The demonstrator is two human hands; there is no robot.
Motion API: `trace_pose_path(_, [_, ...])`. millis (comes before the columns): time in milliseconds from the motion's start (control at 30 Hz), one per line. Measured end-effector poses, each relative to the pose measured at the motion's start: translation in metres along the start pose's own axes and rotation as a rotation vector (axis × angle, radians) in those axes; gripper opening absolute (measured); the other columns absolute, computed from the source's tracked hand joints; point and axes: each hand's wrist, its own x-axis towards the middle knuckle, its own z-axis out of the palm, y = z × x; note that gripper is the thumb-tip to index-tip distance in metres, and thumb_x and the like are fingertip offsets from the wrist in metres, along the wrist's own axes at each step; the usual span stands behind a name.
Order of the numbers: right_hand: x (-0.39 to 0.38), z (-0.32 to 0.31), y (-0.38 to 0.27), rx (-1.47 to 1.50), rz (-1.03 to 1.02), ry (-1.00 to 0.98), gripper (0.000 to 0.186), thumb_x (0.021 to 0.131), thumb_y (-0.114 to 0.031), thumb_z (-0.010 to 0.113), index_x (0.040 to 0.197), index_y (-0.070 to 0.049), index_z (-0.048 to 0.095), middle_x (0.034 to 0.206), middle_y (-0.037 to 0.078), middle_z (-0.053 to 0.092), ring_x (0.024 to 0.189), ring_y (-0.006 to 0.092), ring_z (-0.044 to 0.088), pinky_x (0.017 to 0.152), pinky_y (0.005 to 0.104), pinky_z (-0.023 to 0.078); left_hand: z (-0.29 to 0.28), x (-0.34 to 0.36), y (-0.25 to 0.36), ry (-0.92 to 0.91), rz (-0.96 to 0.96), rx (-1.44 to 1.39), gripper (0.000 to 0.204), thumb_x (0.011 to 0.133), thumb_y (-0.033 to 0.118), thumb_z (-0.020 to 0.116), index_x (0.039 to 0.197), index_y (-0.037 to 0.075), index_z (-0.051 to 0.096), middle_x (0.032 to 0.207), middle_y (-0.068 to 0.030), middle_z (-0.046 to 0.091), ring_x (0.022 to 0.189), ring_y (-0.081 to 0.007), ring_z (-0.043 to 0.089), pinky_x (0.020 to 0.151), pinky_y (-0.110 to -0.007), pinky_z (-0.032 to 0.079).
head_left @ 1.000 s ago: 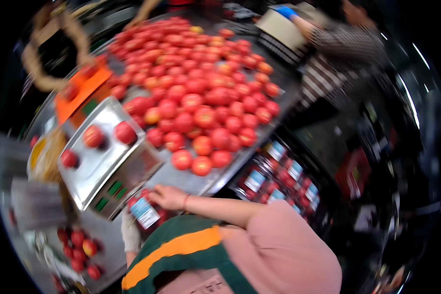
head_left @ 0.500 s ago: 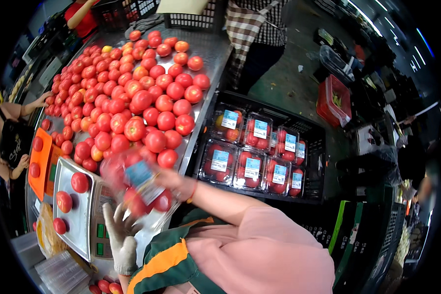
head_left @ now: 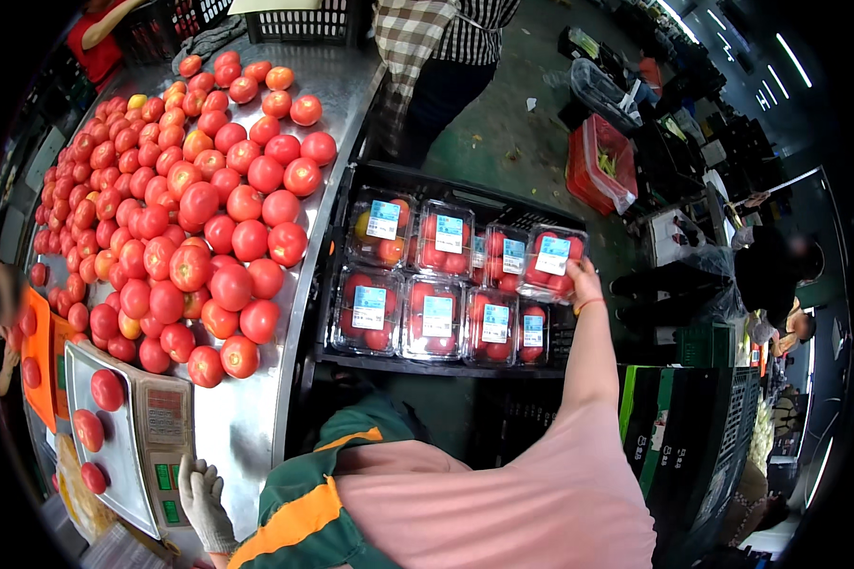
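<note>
My bare right hand (head_left: 586, 282) grips the right side of a clear plastic box of tomatoes (head_left: 543, 275) with a blue and white label. It holds this box over the far right end of a black crate (head_left: 560, 356). Several similar labelled boxes (head_left: 436, 318) stand in rows in the crate. My left hand (head_left: 204, 500), in a pale work glove, is beside the scale (head_left: 166, 431) with fingers extended and nothing in it. On the scale's metal tray (head_left: 128, 469) lie three tomatoes (head_left: 88, 431).
A large heap of loose tomatoes (head_left: 194, 204) covers much of the metal table (head_left: 266, 403). An orange tray (head_left: 40, 356) sits beyond the scale. A person in a checked apron (head_left: 413, 47) stands behind the crate. Dark stacked crates (head_left: 683, 431) rise at my right; a red bin (head_left: 598, 161) is farther off.
My right hand has carried the tomato box from above the table rightward to the crate's far right end. The view has shifted right; my gloved left hand stays by the scale.
</note>
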Motion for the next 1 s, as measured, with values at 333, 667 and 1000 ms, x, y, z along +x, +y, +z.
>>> trace_pose_path(333, [-0.028,0.171,0.019,-0.072,-0.422,-0.371,0.025,0.092,-0.019,0.054,0.109,-0.002,0.060,0.092,0.008,0.065,0.080,0.0109,0.060,0.066,0.0225,0.047,-0.025,0.005,-0.009,-0.076,0.249,0.342,0.032,0.083,0.007,0.058,0.113,-0.003,0.057,0.101,-0.0081,0.062,0.095,-0.0150,0.057,0.086,-0.029,0.045])
trace_pose_path(667, [-0.294,0.307,0.012,-0.575,-0.965,-1.661,0.009,0.079,-0.012,0.064,0.081,-0.003,0.065,0.071,0.015,0.063,0.063,0.0301,0.063,0.055,0.0339,0.049,-0.331,-0.072,0.073,1.258,0.480,1.447,0.045,0.087,0.021,0.054,0.126,-0.001,0.047,0.119,-0.0211,0.054,0.113,-0.0361,0.049,0.099,-0.041,0.035])
trace_pose_path(1000, [-0.288,0.318,0.023,-0.614,-0.711,-1.571,0.013,0.085,-0.012,0.059,0.086,0.001,0.064,0.057,0.007,0.060,0.043,0.0130,0.059,0.042,0.0256,0.044,-0.380,-0.057,0.074,0.873,0.214,0.531,0.031,0.090,0.023,0.055,0.106,-0.001,0.064,0.092,-0.0030,0.066,0.083,-0.0108,0.058,0.076,-0.026,0.045])
